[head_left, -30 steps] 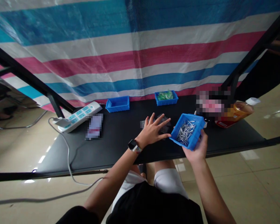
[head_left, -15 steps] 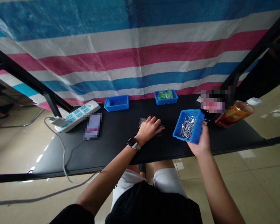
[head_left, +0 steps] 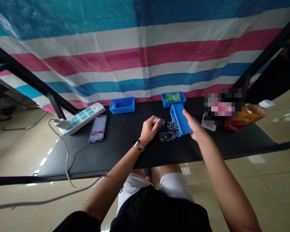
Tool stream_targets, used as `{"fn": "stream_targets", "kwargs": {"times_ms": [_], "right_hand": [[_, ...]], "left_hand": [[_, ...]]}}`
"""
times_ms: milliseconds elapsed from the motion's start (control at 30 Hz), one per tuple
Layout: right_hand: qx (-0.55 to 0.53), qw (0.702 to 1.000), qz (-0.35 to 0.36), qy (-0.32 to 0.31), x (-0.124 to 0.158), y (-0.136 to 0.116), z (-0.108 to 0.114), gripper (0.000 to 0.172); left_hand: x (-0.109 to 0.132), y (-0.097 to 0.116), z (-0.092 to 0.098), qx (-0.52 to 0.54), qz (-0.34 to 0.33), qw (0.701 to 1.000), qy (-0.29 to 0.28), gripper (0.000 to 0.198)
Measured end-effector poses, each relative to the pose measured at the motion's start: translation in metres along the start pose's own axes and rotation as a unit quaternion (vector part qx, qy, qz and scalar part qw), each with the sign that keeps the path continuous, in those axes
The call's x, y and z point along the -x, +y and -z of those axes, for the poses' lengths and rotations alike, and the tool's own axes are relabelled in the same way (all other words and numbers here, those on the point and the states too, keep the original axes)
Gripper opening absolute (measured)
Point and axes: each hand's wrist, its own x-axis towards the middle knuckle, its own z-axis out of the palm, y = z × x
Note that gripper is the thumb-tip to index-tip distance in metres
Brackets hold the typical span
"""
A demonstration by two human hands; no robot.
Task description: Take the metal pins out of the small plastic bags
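My right hand (head_left: 195, 127) grips a blue plastic bin (head_left: 183, 120) and holds it tipped steeply on its side, mouth facing left. Thin silver nail-like pins (head_left: 173, 129) lie in a heap at its opening, spilling toward the left. Whether they are nails or rivets, I cannot tell. My left hand (head_left: 148, 130), with a watch band at the wrist, is closed on a clear plastic bag (head_left: 161, 121). More clear plastic (head_left: 163, 137) shows just below, beside the pins; whether it belongs to the same bag is unclear.
Along the back of the black table (head_left: 125, 138) stand an empty blue bin (head_left: 122, 105) and another bin (head_left: 174, 99) with green packets. A power strip (head_left: 83, 119) and a phone (head_left: 98, 129) are at left. An orange drink bottle (head_left: 248, 116) stands at right.
My right hand has moved left and tipped the bin, so the pins slide toward its mouth. My left hand, lying flat over the clear plastic before, has now closed on it.
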Motion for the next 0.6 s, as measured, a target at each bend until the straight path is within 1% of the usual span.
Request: {"fn": "stream_targets", "kwargs": {"times_ms": [67, 133, 200, 300, 433, 600], "right_hand": [[0.027, 1.000, 0.004, -0.014, -0.004, -0.007, -0.007, 0.033], [0.058, 0.998, 0.002, -0.020, -0.008, -0.012, -0.013, 0.032], [0.081, 0.996, 0.001, -0.023, -0.011, -0.014, -0.017, 0.034], [0.097, 0.994, 0.024, -0.032, -0.015, -0.015, -0.017, 0.036], [0.146, 0.984, 0.078, -0.060, -0.017, -0.016, -0.011, 0.044], [0.197, 0.959, 0.189, -0.079, -0.018, -0.019, -0.004, 0.061]], "left_hand": [[-0.001, 0.000, 0.001, 0.014, 0.010, 1.000, -0.020, 0.050], [-0.002, 0.002, 0.002, 0.013, 0.003, 0.999, -0.053, 0.050], [-0.003, 0.004, 0.003, -0.007, -0.016, 0.996, -0.086, 0.049], [-0.001, 0.006, 0.004, -0.054, -0.043, 0.991, -0.114, 0.047], [0.000, 0.006, 0.004, -0.084, -0.077, 0.985, -0.128, 0.044], [0.000, 0.008, 0.002, -0.121, -0.150, 0.970, -0.146, 0.045]]}}
